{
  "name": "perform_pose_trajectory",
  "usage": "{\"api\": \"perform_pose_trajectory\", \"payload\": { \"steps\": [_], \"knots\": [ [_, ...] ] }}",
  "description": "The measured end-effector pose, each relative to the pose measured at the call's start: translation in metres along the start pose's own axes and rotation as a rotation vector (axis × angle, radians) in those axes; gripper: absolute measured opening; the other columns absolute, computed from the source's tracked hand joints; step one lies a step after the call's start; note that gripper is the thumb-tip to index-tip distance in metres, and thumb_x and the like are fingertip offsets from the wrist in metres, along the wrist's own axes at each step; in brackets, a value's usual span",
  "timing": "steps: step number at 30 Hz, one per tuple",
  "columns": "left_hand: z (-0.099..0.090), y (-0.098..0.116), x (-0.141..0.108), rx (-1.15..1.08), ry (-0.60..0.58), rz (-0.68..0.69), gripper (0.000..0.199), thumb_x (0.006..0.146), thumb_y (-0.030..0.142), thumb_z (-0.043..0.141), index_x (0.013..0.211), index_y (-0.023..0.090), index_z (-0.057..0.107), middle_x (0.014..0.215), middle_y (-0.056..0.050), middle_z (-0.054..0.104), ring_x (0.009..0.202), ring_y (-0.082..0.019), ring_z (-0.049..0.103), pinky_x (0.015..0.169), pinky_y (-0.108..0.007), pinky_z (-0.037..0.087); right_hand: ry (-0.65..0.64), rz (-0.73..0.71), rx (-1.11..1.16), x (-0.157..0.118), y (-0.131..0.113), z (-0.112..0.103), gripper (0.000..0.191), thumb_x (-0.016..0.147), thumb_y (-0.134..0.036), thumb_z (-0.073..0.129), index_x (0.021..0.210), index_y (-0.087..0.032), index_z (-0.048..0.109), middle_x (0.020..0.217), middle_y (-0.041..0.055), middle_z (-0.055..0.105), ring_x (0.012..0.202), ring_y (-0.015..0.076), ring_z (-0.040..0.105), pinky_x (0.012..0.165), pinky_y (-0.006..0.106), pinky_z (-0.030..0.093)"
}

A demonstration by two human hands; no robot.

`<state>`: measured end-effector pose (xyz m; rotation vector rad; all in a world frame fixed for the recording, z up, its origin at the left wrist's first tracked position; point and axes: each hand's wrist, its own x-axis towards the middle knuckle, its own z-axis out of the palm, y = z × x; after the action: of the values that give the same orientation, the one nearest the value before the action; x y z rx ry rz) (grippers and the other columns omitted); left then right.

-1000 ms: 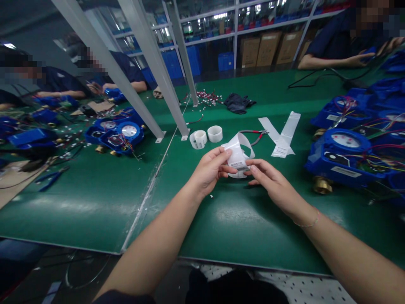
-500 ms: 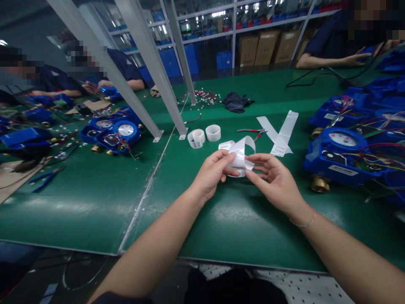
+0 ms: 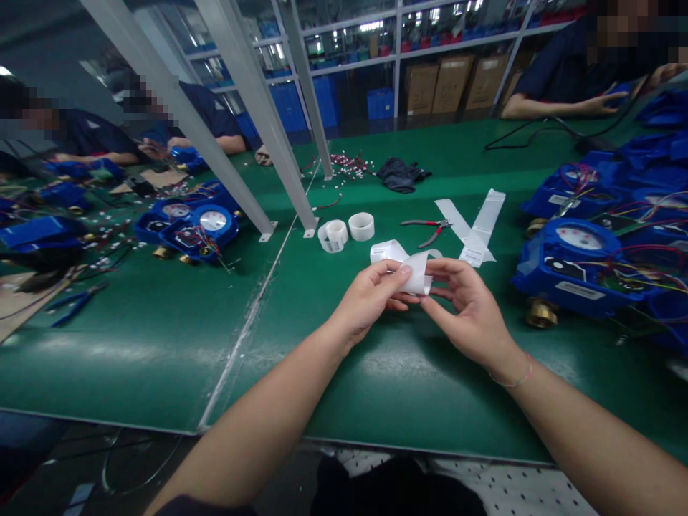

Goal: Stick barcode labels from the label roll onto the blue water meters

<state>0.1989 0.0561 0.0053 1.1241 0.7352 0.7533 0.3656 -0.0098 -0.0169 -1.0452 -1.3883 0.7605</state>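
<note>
Between my hands, above the green bench (image 3: 349,387), is a curled strip of white label paper (image 3: 416,278). My left hand (image 3: 373,295) pinches its left side, thumb on top and fingers beneath. On the right edge, my right hand (image 3: 462,304) has its thumb and fingertips closed round the curl. Another loop of printed label strip (image 3: 388,251) shows just behind my left fingers; whether it joins the held piece I cannot tell. Farther back lie two white label rolls, one with a loose end (image 3: 333,236) and one plain ring (image 3: 361,226).
Red-handled pliers (image 3: 427,231) and crossed label strips (image 3: 478,233) lie beyond my hands. Blue meters with wires (image 3: 577,269) crowd the right; another blue meter (image 3: 188,222) stands left. Grey posts (image 3: 263,107) rise from the bench. Co-workers sit left and far right.
The held strip has been drawn into a tighter, lower curl and shifted slightly right. My left hand has moved a little right with it; my right hand stays nearly in place.
</note>
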Motion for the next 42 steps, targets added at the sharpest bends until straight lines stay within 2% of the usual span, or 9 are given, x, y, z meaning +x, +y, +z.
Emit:
{"api": "perform_pose_trajectory", "payload": {
  "steps": [7, 13, 16, 21, 27, 31, 34, 37, 42],
  "knots": [
    [0.0, -0.004, 0.0, -0.033, 0.037, 0.037, 0.029, 0.086, 0.042, 0.076, 0.094, 0.017, 0.062, 0.09, -0.001, 0.072, 0.077, -0.011, 0.071, 0.063, -0.016, 0.054, 0.003, 0.032, 0.044, -0.001, -0.001, -0.003, 0.048, 0.089, -0.028, 0.076, 0.13, -0.028, 0.052, 0.132, 0.0075, 0.058, 0.127, 0.0239, 0.056, 0.103, 0.039, 0.055],
    [0.004, -0.004, -0.003, 0.059, 0.036, 0.157, 0.034, 0.079, 0.039, 0.082, 0.096, 0.017, 0.062, 0.102, -0.002, 0.065, 0.086, -0.012, 0.067, 0.076, -0.024, 0.058, 0.01, 0.248, 0.079, 0.003, 0.002, -0.003, 0.039, 0.093, -0.05, 0.07, 0.121, -0.025, 0.061, 0.125, 0.0066, 0.063, 0.1, 0.0204, 0.065, 0.067, 0.026, 0.059],
    [0.004, -0.006, -0.003, 0.087, 0.012, 0.19, 0.033, 0.08, 0.034, 0.081, 0.099, 0.017, 0.06, 0.103, -0.001, 0.063, 0.083, -0.01, 0.066, 0.08, -0.024, 0.056, 0.018, 0.259, 0.082, 0.005, 0.001, -0.002, 0.036, 0.09, -0.051, 0.074, 0.111, -0.023, 0.066, 0.112, 0.0055, 0.069, 0.09, 0.019, 0.066, 0.061, 0.025, 0.057],
    [0.003, -0.003, -0.003, 0.085, -0.003, 0.191, 0.037, 0.081, 0.03, 0.081, 0.107, 0.017, 0.058, 0.107, -0.004, 0.063, 0.091, -0.011, 0.066, 0.086, -0.024, 0.055, 0.071, 0.2, 0.048, 0.004, 0.0, -0.002, 0.031, 0.087, -0.043, 0.08, 0.107, -0.022, 0.068, 0.104, 0.0047, 0.072, 0.091, 0.0198, 0.069, 0.072, 0.029, 0.06],
    [0.003, 0.004, -0.005, 0.174, -0.029, 0.049, 0.039, 0.086, 0.049, 0.073, 0.104, 0.016, 0.063, 0.097, -0.005, 0.069, 0.085, -0.016, 0.069, 0.064, -0.021, 0.055, 0.102, 0.061, -0.007, 0.001, -0.002, 0.0, 0.036, 0.085, -0.034, 0.083, 0.113, -0.025, 0.063, 0.113, 0.0048, 0.069, 0.105, 0.0217, 0.069, 0.091, 0.036, 0.061],
    [0.003, 0.002, -0.003, 0.162, -0.005, 0.091, 0.035, 0.083, 0.045, 0.077, 0.097, 0.015, 0.065, 0.095, -0.004, 0.07, 0.077, -0.012, 0.067, 0.064, -0.02, 0.055, 0.101, 0.067, 0.067, 0.003, -0.001, -0.001, 0.046, 0.081, -0.037, 0.086, 0.116, -0.026, 0.058, 0.118, 0.0054, 0.064, 0.114, 0.0224, 0.065, 0.097, 0.037, 0.06],
    [0.003, 0.0, -0.002, 0.174, 0.001, 0.163, 0.029, 0.085, 0.038, 0.076, 0.101, 0.016, 0.065, 0.101, -0.004, 0.071, 0.08, -0.012, 0.068, 0.072, -0.022, 0.056, 0.103, 0.167, 0.063, 0.004, 0.004, -0.004, 0.046, 0.083, -0.049, 0.082, 0.114, -0.025, 0.057, 0.113, 0.0059, 0.064, 0.102, 0.0209, 0.067, 0.079, 0.031, 0.063],
    [0.006, -0.003, -0.007, 0.282, 0.003, 0.248, 0.028, 0.089, 0.034, 0.073, 0.11, 0.018, 0.063, 0.111, -0.006, 0.071, 0.09, -0.015, 0.07, 0.078, -0.023, 0.056, 0.025, 0.327, 0.075, 0.004, 0.008, -0.005, 0.042, 0.091, -0.06, 0.068, 0.106, -0.022, 0.061, 0.093, 0.0041, 0.065, 0.079, 0.0178, 0.067, 0.057, 0.025, 0.058],
    [0.013, -0.001, -0.016, 0.476, 0.057, 0.391, 0.03, 0.092, 0.03, 0.068, 0.119, 0.022, 0.059, 0.12, -0.007, 0.068, 0.1, -0.018, 0.071, 0.078, -0.024, 0.058, 0.012, 0.343, 0.11, 0.004, 0.005, -0.002, 0.039, 0.088, -0.057, 0.074, 0.1, -0.022, 0.065, 0.086, 0.002, 0.067, 0.076, 0.0167, 0.066, 0.056, 0.023, 0.058]
  ]
}}
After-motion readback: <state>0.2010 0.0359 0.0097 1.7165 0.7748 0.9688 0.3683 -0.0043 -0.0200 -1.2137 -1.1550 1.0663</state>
